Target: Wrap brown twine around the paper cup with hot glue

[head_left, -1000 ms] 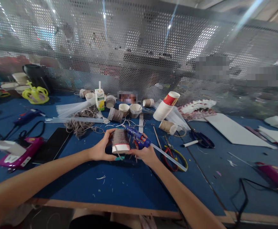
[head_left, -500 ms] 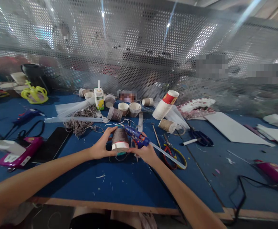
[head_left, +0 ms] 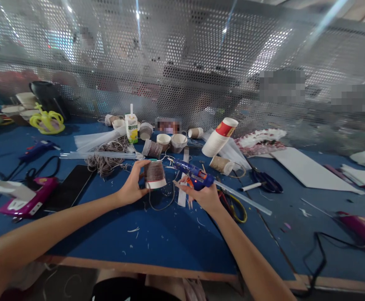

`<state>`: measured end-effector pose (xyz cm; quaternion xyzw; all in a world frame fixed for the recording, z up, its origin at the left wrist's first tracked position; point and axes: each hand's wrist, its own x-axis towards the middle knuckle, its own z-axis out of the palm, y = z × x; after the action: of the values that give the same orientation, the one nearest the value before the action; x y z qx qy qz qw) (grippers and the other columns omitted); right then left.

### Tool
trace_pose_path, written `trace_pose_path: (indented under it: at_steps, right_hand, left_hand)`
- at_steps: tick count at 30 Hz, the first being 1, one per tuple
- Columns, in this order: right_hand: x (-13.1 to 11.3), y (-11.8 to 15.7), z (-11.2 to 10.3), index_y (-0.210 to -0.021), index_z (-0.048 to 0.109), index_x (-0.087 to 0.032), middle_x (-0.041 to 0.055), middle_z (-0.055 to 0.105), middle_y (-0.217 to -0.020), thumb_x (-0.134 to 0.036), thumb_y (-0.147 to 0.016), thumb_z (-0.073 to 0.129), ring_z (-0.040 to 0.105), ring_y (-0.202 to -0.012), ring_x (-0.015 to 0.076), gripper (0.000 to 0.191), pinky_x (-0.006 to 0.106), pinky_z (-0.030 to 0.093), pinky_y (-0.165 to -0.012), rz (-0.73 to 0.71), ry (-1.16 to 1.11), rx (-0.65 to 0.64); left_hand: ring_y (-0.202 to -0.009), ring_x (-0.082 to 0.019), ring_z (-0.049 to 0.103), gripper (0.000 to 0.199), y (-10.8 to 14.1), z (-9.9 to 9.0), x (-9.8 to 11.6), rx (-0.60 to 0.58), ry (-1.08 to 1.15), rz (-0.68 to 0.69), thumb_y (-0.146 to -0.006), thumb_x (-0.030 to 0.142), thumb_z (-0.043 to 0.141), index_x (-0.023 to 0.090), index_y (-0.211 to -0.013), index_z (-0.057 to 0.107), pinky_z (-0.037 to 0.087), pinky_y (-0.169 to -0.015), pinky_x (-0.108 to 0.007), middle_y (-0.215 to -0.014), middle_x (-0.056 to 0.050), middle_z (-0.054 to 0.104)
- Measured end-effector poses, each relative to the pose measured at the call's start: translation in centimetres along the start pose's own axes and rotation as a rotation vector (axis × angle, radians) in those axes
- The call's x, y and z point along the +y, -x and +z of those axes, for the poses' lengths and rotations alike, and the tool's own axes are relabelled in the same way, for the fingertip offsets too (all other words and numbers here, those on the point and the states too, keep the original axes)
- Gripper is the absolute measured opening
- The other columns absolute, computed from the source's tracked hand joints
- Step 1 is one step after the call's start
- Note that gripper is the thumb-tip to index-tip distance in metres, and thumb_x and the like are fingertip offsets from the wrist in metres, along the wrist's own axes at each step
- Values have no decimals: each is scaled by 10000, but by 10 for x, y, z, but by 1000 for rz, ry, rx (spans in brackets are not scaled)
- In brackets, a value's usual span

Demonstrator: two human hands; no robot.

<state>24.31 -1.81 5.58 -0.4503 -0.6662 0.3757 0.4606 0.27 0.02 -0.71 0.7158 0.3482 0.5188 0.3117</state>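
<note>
In the head view, the left hand [head_left: 132, 187] is half curled, fingers and thumb around the left side of a cord-wrapped cup [head_left: 155, 171] above the middle of the counter [head_left: 138, 240]. The right hand [head_left: 205, 198] is closed around a glue gun [head_left: 201, 179], its nozzle near the cup's right side. A loose cord [head_left: 160, 209] loops from the cup's pale lower band towards the right fingertips. The step looks like handling cord and glue gun together at the cup; the next move calls for a steady cup, controlled slack and fingers clear of the nozzle.
</note>
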Motion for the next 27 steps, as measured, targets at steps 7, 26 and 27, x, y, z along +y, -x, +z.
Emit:
trace_pose_path:
  at_steps: [7,26,27]
  right_hand:
    - [-7,4,8,-702,639,-177,-36,556,-501,-482,-675,760,445,-334,81,330,252,445,-345,69,-64,-107]
    - [-8,11,13,-596,511,-191,-26,521,-560,-288,-760,636,476,-526,105,228,229,378,-498,-132,325,-211]
    - [-7,11,14,-594,490,-195,-34,500,-555,-277,-756,630,461,-522,101,229,226,364,-500,-145,340,-201]
  left_hand:
    - [-1145,-269,532,707,2,2,-4,2,122,-109,-644,164,729,241,-1197,296,521,-916,-468,-1166,-111,471]
    - [-1187,-280,462,779,-1,-4,3,190,-339,100,-642,167,763,270,-1311,377,486,-975,-493,-1226,-90,418]
    - [-1190,-280,459,789,-1,-4,4,182,-352,110,-652,166,756,276,-1327,365,484,-978,-493,-1228,-90,415]
